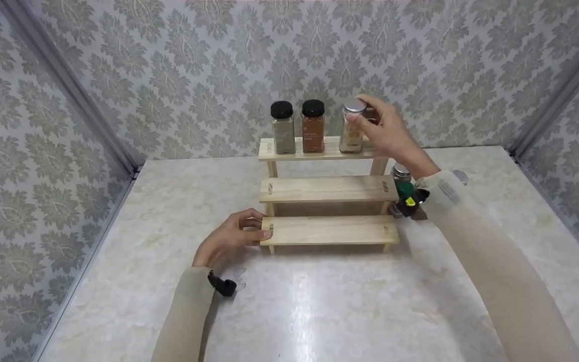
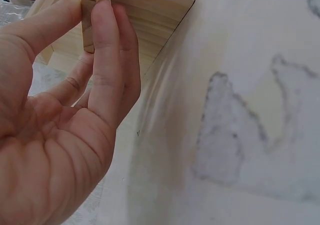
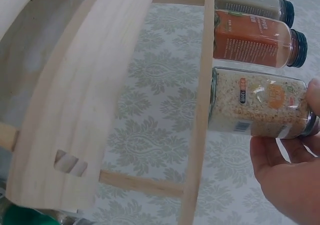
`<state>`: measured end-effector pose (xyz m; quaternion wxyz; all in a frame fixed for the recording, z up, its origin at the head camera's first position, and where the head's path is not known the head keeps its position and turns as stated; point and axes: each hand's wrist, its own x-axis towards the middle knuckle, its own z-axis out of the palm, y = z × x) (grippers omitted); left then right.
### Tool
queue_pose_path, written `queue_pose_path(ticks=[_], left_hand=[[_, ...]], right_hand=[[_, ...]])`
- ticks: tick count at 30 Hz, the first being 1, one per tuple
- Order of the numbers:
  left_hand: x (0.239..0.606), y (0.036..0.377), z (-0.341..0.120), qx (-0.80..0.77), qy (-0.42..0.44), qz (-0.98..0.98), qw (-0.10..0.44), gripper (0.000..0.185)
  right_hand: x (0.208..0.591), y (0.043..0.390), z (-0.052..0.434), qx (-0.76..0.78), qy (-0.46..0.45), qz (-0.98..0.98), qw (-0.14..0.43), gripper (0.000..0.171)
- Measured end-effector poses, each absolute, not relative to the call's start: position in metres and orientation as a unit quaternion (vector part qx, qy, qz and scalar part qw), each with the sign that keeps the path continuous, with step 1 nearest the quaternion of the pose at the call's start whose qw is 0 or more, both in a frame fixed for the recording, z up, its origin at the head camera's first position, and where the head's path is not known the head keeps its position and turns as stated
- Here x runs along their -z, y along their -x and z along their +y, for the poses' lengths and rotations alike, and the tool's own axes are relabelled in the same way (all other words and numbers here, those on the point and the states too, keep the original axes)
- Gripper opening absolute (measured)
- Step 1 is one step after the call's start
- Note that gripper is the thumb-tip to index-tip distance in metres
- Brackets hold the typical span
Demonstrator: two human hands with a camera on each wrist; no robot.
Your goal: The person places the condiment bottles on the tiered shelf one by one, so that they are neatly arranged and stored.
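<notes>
A three-step wooden rack [image 1: 329,188] stands mid-table. On its top step are a grey-green spice jar [image 1: 283,131] and a red-brown spice jar [image 1: 313,131], both with black lids, and to their right a silver-lidded jar of pale granules [image 1: 352,136]. My right hand [image 1: 362,113] grips this jar round its lid; the jar's base [image 3: 255,107] sits against the top board, right hand [image 3: 307,135] at the lid end. My left hand [image 1: 259,229] pinches the left end of the bottom step [image 2: 150,10], fingers [image 2: 107,40] on the wood.
Another silver-lidded jar [image 1: 401,173] stands on the table just right of the rack, partly hidden behind my right wrist. The marble-look tabletop [image 1: 319,301] is boxed in by patterned walls at the back and both sides.
</notes>
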<state>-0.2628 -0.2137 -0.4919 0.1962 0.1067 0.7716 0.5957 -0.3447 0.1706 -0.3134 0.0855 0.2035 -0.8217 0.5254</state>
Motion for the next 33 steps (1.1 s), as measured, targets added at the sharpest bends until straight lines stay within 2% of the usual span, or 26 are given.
queue_pose_path(ticks=[8,20,33], left_hand=[[0.493,0.263,-0.213,-0.597,-0.101,0.769,0.205,0.042],[0.493,0.262,-0.214,-0.595,-0.1,0.773,0.196,0.044],[0.492,0.263,-0.213,-0.599,-0.103,0.769,0.198,0.044]], right_hand=[[0.301,0.337,0.186,-0.52,-0.191,-0.83,0.057,0.071],[0.29,0.3,0.232,-0.475,-0.2,-0.851,0.1,0.059],[0.32,0.276,0.305,-0.425,-0.149,-0.886,0.111,0.057]])
